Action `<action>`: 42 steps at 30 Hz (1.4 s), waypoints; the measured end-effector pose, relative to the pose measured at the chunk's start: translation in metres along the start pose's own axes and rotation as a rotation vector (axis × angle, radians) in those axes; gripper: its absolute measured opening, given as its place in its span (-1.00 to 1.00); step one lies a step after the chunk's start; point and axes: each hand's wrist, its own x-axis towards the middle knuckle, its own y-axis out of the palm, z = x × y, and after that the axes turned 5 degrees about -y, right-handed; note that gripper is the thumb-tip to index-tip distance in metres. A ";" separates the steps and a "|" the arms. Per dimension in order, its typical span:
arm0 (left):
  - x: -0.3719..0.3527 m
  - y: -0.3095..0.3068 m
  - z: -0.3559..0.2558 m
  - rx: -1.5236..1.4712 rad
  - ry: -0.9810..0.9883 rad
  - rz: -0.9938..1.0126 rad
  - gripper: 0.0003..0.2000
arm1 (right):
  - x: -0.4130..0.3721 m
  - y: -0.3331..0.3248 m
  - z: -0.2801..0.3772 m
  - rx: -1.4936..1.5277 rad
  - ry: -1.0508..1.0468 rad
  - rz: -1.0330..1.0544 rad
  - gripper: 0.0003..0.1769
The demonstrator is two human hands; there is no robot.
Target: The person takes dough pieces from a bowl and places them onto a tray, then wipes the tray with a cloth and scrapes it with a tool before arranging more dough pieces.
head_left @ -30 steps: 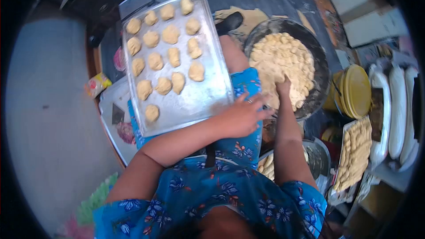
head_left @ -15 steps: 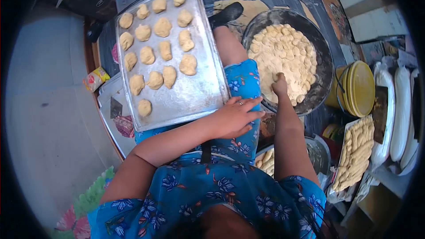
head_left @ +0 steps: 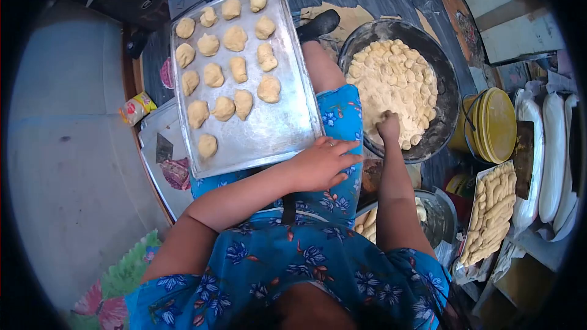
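Observation:
A metal baking tray (head_left: 284,125) rests on my lap, with several rough lumps of dough (head_left: 235,38) in rows on it. My left hand (head_left: 327,162) lies with fingers spread over my thigh, its wrist side at the tray's near corner. To the right, a large black basin (head_left: 449,97) on the floor holds many small dough pieces (head_left: 400,64) dusted with flour. Inside it, near the basin's near side, my right hand (head_left: 389,128) is bent down with its fingers curled against the floury dough. Whatever those fingers hold is hidden.
Yellow lidded buckets (head_left: 495,125) stand right of the basin. A tray of dough sticks (head_left: 489,211) and long white plastic-wrapped packs (head_left: 553,152) are farther right. A metal bowl (head_left: 440,220) sits beside my right arm. A yellow packet (head_left: 137,108) lies left of the tray.
The whole view has shifted slightly, so the tray appears farther right and lower. My right hand stays in the basin, its fingers now curled a little lower. My left hand keeps its place.

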 end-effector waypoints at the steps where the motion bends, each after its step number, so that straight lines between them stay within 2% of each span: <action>1: -0.003 0.000 0.001 0.012 0.008 -0.024 -0.48 | -0.010 -0.008 0.009 -0.001 -0.055 -0.172 -0.65; 3: -0.011 -0.002 0.001 -0.009 0.014 -0.066 -0.50 | -0.038 -0.015 0.026 0.000 -0.173 -0.510 -0.69; 6: -0.016 -0.003 -0.008 -0.034 0.029 -0.090 -0.55 | -0.056 0.024 -0.010 0.044 -0.130 -0.060 -0.70; 8: -0.025 -0.013 -0.008 -0.043 0.049 -0.162 -0.58 | -0.051 0.003 -0.024 0.182 -0.118 -0.132 -0.73; 9: -0.034 -0.015 -0.011 -0.062 0.065 -0.217 -0.60 | -0.051 -0.006 -0.021 0.339 -0.046 -0.258 -0.73; 10: -0.041 -0.018 -0.011 -0.080 0.085 -0.274 -0.61 | -0.044 -0.011 -0.026 0.468 -0.126 -0.345 -0.77; 11: -0.051 -0.022 -0.010 -0.084 0.058 -0.357 -0.63 | -0.038 -0.012 -0.029 0.695 0.026 -0.407 -0.79; 13: -0.078 -0.029 -0.003 -0.098 0.007 -0.513 -0.68 | -0.065 -0.075 0.044 1.108 0.164 -0.340 -0.76; 16: -0.121 -0.031 0.011 -0.096 -0.260 -0.839 -0.77 | -0.106 -0.125 0.144 1.485 -0.056 -0.133 -0.70; 17: -0.134 -0.034 0.015 -0.091 -0.340 -0.930 -0.79 | -0.117 -0.129 0.173 1.515 -0.159 -0.020 -0.67; 21: -0.176 -0.047 0.036 -0.133 -0.539 -1.100 -0.78 | -0.164 -0.110 0.276 1.399 -0.319 0.429 -0.69; 22: -0.182 -0.048 0.038 -0.172 -0.573 -1.136 -0.77 | -0.171 -0.100 0.297 1.241 -0.309 0.491 -0.71; 23: -0.184 -0.044 0.039 -0.295 -0.566 -1.175 -0.76 | -0.179 -0.087 0.317 1.277 -0.345 0.487 -0.71; 24: -0.183 -0.037 0.041 -0.419 -0.555 -1.213 -0.75 | -0.172 -0.053 0.324 1.184 -0.479 0.449 -0.72; 25: -0.184 -0.031 0.042 -0.544 -0.542 -1.248 -0.74 | -0.179 -0.053 0.344 1.298 -0.286 0.624 -0.71; 27: -0.185 -0.026 0.040 -0.321 -0.696 -0.968 -0.71 | -0.167 -0.024 0.346 1.165 -0.319 0.685 -0.70; 29: -0.183 -0.003 0.059 0.027 -0.520 -0.936 -0.71 | -0.167 -0.035 0.349 1.061 -0.281 0.698 -0.67; 30: -0.181 -0.004 0.053 0.022 -0.518 -0.919 -0.71 | -0.165 -0.042 0.351 1.011 -0.267 0.697 -0.66; 34: -0.174 -0.006 0.049 0.103 -0.500 -0.908 -0.72 | -0.168 -0.050 0.340 0.804 -0.379 0.424 -0.69; 37: -0.169 -0.009 0.056 0.207 -0.498 -0.949 -0.72 | -0.170 -0.046 0.332 0.466 -0.810 0.035 -0.73; 40: -0.167 -0.006 0.067 0.219 -0.477 -0.937 -0.73 | -0.173 -0.056 0.334 0.392 -0.662 0.244 -0.70; 42: -0.163 -0.006 0.074 0.202 -0.468 -0.935 -0.73 | -0.165 -0.057 0.333 0.366 -0.694 0.313 -0.67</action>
